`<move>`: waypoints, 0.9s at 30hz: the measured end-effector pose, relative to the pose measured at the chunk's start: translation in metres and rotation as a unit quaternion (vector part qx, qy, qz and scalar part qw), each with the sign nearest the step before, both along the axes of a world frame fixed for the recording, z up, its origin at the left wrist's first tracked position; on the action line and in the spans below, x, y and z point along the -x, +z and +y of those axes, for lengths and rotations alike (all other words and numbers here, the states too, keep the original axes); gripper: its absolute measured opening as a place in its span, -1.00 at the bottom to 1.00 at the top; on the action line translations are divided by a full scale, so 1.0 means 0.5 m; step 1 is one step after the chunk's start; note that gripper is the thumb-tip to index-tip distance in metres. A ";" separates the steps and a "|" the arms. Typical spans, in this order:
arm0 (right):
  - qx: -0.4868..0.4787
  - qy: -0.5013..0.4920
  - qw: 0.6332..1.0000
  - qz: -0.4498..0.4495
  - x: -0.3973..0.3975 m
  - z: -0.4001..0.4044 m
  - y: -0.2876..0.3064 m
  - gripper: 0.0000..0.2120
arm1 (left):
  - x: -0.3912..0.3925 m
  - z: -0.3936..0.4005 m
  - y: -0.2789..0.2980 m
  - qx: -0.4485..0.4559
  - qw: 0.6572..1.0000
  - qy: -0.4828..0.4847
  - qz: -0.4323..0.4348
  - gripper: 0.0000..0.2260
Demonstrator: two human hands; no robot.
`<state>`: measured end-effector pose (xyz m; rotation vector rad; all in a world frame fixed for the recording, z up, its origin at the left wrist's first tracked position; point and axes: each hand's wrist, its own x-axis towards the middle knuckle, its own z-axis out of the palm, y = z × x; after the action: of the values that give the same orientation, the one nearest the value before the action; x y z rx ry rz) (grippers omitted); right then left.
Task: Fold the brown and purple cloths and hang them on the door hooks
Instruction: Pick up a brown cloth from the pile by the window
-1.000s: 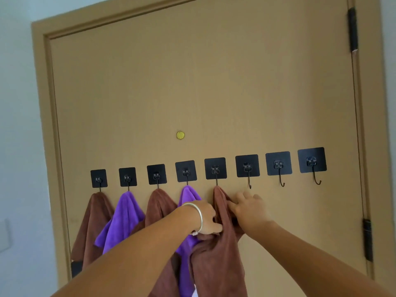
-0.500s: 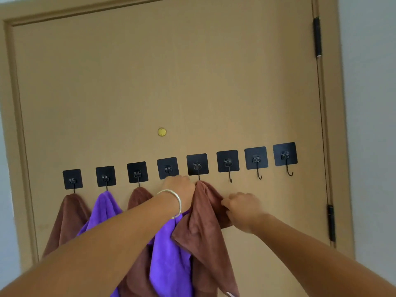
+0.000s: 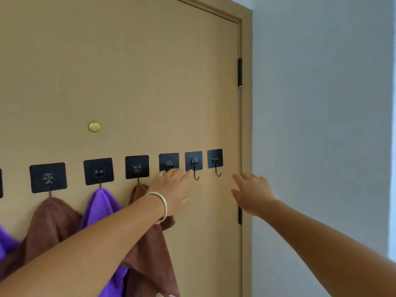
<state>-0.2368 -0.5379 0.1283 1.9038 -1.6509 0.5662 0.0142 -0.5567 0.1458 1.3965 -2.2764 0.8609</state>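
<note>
Two hands are reaching toward the door (image 3: 128, 71) in the head view. The left hand (image 3: 173, 189) is lying flat near the door surface with its fingers (image 3: 184, 175) straight and slightly spread; it is holding nothing, and its fingertips are covering the lower part of the fourth visible hook plate (image 3: 168, 160). A silver bracelet (image 3: 161, 207) is sitting on the left wrist. The right hand (image 3: 254, 194) is hanging in the air at the right edge of the door, in front of the frame (image 3: 246, 125), with relaxed, spread fingers and with nothing in them.

Six black square hook plates are showing fully in a row across the door. A brown cloth (image 3: 51, 224) is hanging from the first plate (image 3: 48, 177), a purple cloth (image 3: 100, 205) from the second (image 3: 98, 171), and another brown cloth (image 3: 154, 260) from the third (image 3: 137, 167); this last cloth is passing behind the left forearm and is falling down to the bottom of the picture. A small part of one more purple cloth (image 3: 5, 243) is showing at the left border. The two plates on the right (image 3: 193, 160) (image 3: 215, 158) are carrying bare hooks. I cannot tell if the fourth hook is bare, because the hand is hiding it. A round brass disc (image 3: 94, 126) is sitting on the door above the row. A grey wall (image 3: 321, 125) is standing to the right of the frame.
</note>
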 end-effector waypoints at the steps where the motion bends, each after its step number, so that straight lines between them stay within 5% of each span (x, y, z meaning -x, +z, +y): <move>1: 0.005 -0.017 1.000 0.010 0.017 0.021 -0.002 -0.59 | 0.016 -0.002 -0.004 -0.004 1.000 -0.015 0.005 -0.33; 15: -0.019 -0.279 0.960 0.032 0.241 0.408 -0.066 -0.60 | 0.347 0.113 -0.069 -0.039 0.959 -0.279 0.014 -0.34; 27: -0.014 -0.482 0.876 -0.026 0.391 0.924 -0.086 -0.61 | 0.690 0.478 -0.074 -0.029 0.870 -0.491 -0.022 -0.37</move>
<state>-0.4323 -0.0757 0.0852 0.8489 -2.3407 0.1621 -0.3310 -0.3176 0.1087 0.0865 -2.5691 0.4579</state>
